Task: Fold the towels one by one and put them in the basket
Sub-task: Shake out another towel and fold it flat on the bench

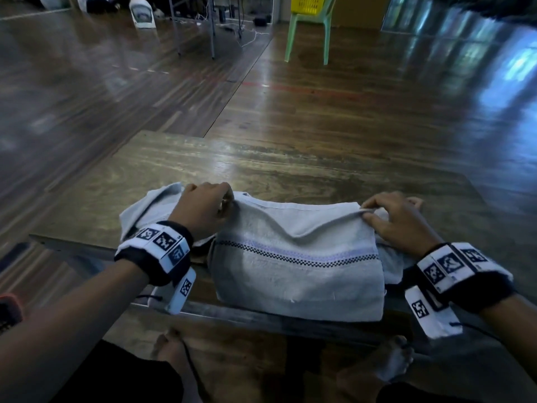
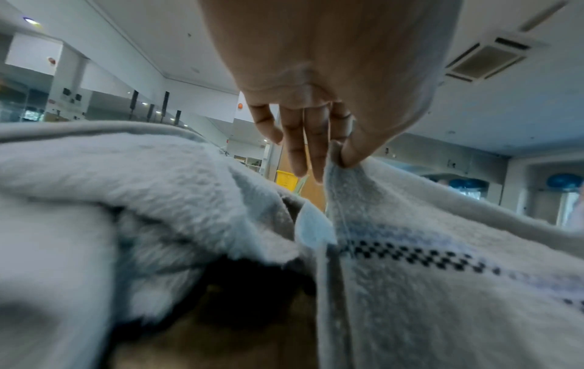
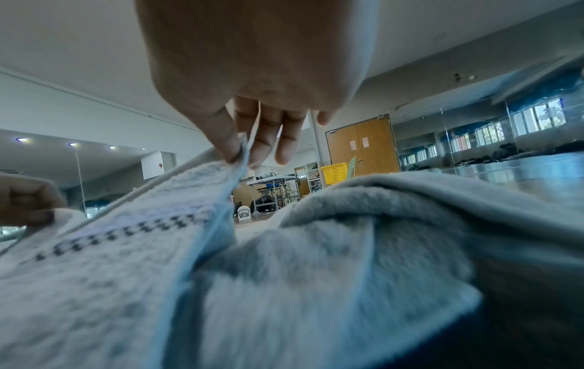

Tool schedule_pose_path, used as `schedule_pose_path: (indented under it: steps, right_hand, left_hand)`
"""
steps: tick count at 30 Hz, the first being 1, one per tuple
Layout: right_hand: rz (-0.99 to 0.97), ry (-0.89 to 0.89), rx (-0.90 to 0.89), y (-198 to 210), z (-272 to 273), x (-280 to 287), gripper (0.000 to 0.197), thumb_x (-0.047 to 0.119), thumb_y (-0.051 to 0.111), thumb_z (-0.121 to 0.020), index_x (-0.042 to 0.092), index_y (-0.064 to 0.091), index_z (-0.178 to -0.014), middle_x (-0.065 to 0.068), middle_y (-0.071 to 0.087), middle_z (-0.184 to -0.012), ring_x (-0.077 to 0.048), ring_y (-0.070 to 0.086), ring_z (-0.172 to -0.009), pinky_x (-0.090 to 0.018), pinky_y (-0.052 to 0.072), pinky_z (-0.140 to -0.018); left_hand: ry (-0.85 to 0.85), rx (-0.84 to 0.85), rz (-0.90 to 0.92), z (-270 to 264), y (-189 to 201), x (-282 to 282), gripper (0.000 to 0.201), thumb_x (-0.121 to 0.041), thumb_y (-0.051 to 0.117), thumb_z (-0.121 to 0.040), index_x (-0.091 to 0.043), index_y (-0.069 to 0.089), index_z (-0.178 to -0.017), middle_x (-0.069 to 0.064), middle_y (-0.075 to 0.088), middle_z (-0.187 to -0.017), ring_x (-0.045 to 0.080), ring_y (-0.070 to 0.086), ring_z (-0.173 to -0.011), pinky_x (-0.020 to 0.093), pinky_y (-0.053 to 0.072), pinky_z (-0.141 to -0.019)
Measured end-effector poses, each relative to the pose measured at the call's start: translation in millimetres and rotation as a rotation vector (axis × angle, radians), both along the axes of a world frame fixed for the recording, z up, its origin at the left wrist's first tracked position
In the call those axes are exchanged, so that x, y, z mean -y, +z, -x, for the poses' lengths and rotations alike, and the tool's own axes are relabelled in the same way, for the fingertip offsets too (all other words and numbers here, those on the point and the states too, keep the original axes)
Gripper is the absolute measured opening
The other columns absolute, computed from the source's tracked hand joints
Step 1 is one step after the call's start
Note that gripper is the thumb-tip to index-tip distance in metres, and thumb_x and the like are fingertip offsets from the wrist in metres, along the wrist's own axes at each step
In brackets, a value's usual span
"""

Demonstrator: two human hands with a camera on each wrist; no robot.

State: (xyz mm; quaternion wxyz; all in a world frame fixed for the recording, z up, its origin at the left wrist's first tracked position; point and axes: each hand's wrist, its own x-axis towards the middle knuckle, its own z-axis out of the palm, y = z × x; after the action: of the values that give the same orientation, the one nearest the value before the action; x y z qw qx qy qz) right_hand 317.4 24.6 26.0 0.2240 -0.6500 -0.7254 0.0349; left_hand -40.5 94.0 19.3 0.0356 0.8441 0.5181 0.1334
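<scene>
The left hand pinches the far left corner of the striped towel between thumb and forefinger, its other fingers hanging loosely, and the right hand pinches the far right corner the same way, so both hands hold the towel's far edge raised a little off the desk. Between the hands that edge sags in a shallow dip. The towel's long axis runs left to right, from one hand to the other, and its body lies on the near side of the hands, draped over the desk's front edge towards the person. Each hand is equally close to its own corner, so the coming fold likely turns on carrying that far edge as one line. The towel is pale grey terry with a dark checkered band and a lilac stripe running along its length. Under and outside each hand lie more pale towels, crumpled. Well beyond the hands, across the floor, a yellow basket sits on a green chair.
</scene>
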Motion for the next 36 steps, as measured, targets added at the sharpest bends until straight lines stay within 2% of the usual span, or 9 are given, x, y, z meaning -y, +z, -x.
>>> schedule_pose_path:
  steps: [4,8,13,17,20,25,28,31,36]
  right_hand:
    - [0.153,-0.054,0.123,1,-1,-46,0.010,0.025,0.057,-0.086,0.032,0.057,-0.079,0.011,0.054,-0.088,-0.016,0.048,-0.101,-0.044,0.026,-0.092]
    - [0.444,-0.090,0.218,-4,-8,-86,0.017,0.027,0.055,-0.085,0.036,0.052,-0.071,0.007,0.058,-0.092,-0.020,0.052,-0.107,-0.049,0.032,-0.098]
    - [0.695,0.012,0.184,-8,-9,-102,0.006,0.019,0.054,-0.088,0.022,0.058,-0.090,-0.003,0.061,-0.102,-0.021,0.056,-0.100,-0.043,0.041,-0.096]
    - [0.746,0.073,0.091,-6,-7,-106,0.007,0.012,0.059,-0.087,0.013,0.066,-0.089,-0.010,0.068,-0.097,-0.020,0.060,-0.087,-0.035,0.048,-0.080]
    - [0.722,0.046,0.135,-5,-6,-105,0.012,0.019,0.062,-0.087,0.014,0.070,-0.095,-0.005,0.069,-0.094,-0.015,0.060,-0.087,-0.031,0.042,-0.078]
    - [0.659,-0.010,0.198,-8,-10,-107,0.004,0.032,0.069,-0.078,0.032,0.069,-0.074,0.009,0.070,-0.089,-0.013,0.060,-0.096,-0.043,0.037,-0.099]
    - [0.601,-0.027,0.221,-4,-8,-104,0.003,0.034,0.069,-0.078,0.035,0.068,-0.076,0.012,0.067,-0.091,-0.014,0.058,-0.101,-0.046,0.032,-0.102]
    - [0.551,-0.016,0.274,2,-7,-98,0.004,0.034,0.066,-0.082,0.035,0.068,-0.085,0.015,0.059,-0.090,-0.011,0.052,-0.103,-0.047,0.026,-0.105]
    - [0.537,-0.019,0.225,2,-13,-91,0.014,0.037,0.063,-0.083,0.041,0.058,-0.071,0.016,0.058,-0.086,-0.013,0.053,-0.097,-0.048,0.027,-0.105]
  left_hand:
    - [0.002,-0.215,0.093,-20,2,-34,0.016,-0.023,0.048,-0.089,-0.019,0.055,-0.103,0.001,0.061,-0.105,0.022,0.052,-0.103,0.039,0.030,-0.096]
    - [0.065,-0.295,0.277,-24,1,-66,0.010,-0.021,0.044,-0.092,-0.020,0.052,-0.098,0.002,0.058,-0.096,0.022,0.049,-0.088,0.039,0.030,-0.097]
    - [0.036,-0.238,0.365,-18,-6,-86,0.010,-0.020,0.052,-0.089,-0.021,0.059,-0.082,0.003,0.060,-0.084,0.026,0.056,-0.085,0.041,0.042,-0.090]
    - [0.018,-0.151,0.319,-15,-10,-87,0.012,-0.022,0.061,-0.087,-0.015,0.069,-0.088,0.001,0.069,-0.090,0.023,0.059,-0.087,0.041,0.046,-0.087]
    - [0.000,-0.106,0.262,-15,-10,-84,0.013,-0.022,0.063,-0.085,-0.013,0.072,-0.087,0.003,0.071,-0.088,0.024,0.063,-0.085,0.039,0.050,-0.082]
    - [-0.036,0.002,0.219,-10,-8,-78,0.012,-0.020,0.067,-0.083,-0.013,0.074,-0.089,0.004,0.073,-0.088,0.020,0.064,-0.080,0.035,0.053,-0.076]
    - [-0.053,0.075,0.182,-8,-7,-75,0.012,-0.015,0.068,-0.082,-0.010,0.075,-0.090,0.006,0.074,-0.088,0.019,0.065,-0.079,0.027,0.050,-0.072]
    - [-0.071,0.124,0.144,-6,-5,-72,0.011,-0.014,0.070,-0.081,-0.010,0.076,-0.088,0.005,0.074,-0.087,0.019,0.066,-0.078,0.027,0.051,-0.074]
    - [-0.061,0.150,0.120,1,-11,-68,0.009,-0.014,0.070,-0.080,-0.013,0.076,-0.087,0.002,0.073,-0.086,0.016,0.063,-0.075,0.026,0.048,-0.071]
